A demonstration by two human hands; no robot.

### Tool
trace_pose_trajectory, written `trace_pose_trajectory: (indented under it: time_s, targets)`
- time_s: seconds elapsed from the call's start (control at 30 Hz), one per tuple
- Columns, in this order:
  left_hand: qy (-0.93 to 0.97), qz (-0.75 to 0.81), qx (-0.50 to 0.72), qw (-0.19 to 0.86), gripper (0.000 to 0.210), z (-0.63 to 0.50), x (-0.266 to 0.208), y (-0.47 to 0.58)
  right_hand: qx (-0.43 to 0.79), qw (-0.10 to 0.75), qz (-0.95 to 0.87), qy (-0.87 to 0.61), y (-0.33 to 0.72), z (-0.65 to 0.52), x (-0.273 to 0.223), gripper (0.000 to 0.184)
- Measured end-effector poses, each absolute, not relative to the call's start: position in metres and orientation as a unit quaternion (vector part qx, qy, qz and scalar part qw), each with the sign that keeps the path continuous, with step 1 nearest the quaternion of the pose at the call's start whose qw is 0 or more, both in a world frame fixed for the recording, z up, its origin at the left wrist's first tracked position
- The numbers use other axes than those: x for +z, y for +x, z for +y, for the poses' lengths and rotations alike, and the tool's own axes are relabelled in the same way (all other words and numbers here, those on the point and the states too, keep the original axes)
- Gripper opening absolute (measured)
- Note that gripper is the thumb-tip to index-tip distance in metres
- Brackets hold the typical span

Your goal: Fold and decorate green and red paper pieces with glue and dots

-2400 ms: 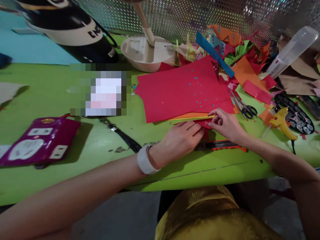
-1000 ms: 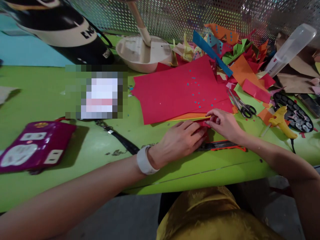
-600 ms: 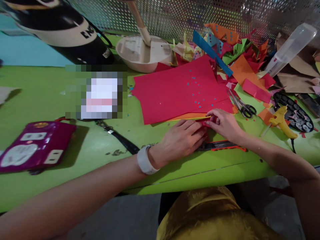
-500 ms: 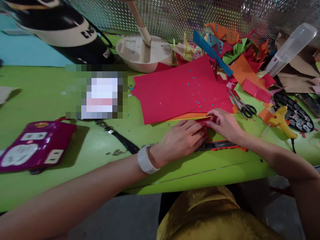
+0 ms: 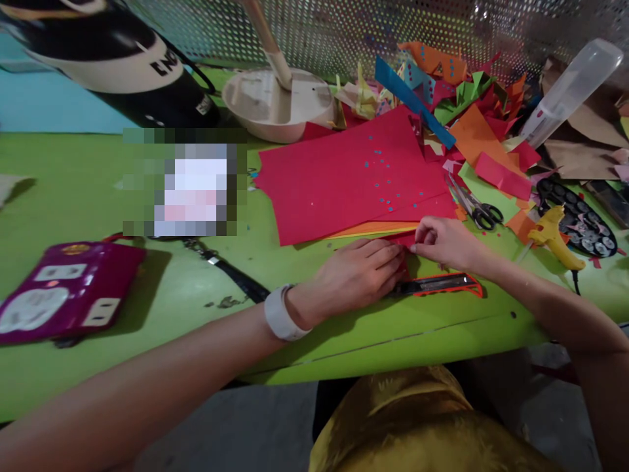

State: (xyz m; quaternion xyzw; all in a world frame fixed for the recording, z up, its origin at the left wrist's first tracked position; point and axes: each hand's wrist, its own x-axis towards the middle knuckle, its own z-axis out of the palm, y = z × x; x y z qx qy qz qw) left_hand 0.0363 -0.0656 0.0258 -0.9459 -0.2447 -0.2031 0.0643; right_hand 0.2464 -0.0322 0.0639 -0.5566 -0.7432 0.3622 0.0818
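Note:
Under the fingers of my left hand [image 5: 361, 270] lies a small piece of red paper [image 5: 407, 240], mostly hidden. The left fingers are curled together and press on it, a white band round that wrist. My right hand [image 5: 446, 242] is closed in a pinch at the paper's right edge. Just below the hands, a cutter knife [image 5: 442, 284] with an orange-red edge lies on the green table [image 5: 373, 334]. Beyond them are large red sheets [image 5: 334, 180] sprinkled with blue bits, with orange and yellow sheets [image 5: 373, 229] showing underneath.
Scissors [image 5: 474, 203] and a yellow glue gun [image 5: 549, 237] lie to the right, near a black palette [image 5: 577, 219]. Paper scraps [image 5: 462, 92] pile at the back. A white dish [image 5: 275, 105], a black bottle [image 5: 162, 78], a blurred-out phone-like thing [image 5: 191, 196] and a purple case [image 5: 69, 288] stand leftward.
My right hand has shifted slightly right, its fingertips a little farther from the left hand. More of the cutter knife shows. My left hand stays on the red paper.

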Motion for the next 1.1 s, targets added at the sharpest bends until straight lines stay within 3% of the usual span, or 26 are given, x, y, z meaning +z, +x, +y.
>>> trace_pose_trajectory:
  time_s: [0.53,1.1]
  targets:
    - [-0.947,-0.251,-0.197,0.051,0.027,-0.067,0.028,0.037,0.540,0.086,-0.637,-0.544,0.254,-0.025,0.063,0.020]
    - [-0.947,-0.245,-0.205,0.036,0.030,-0.064,0.029,0.032,0.510,0.067,-0.644,-0.566,0.250,-0.026,0.065,0.020]
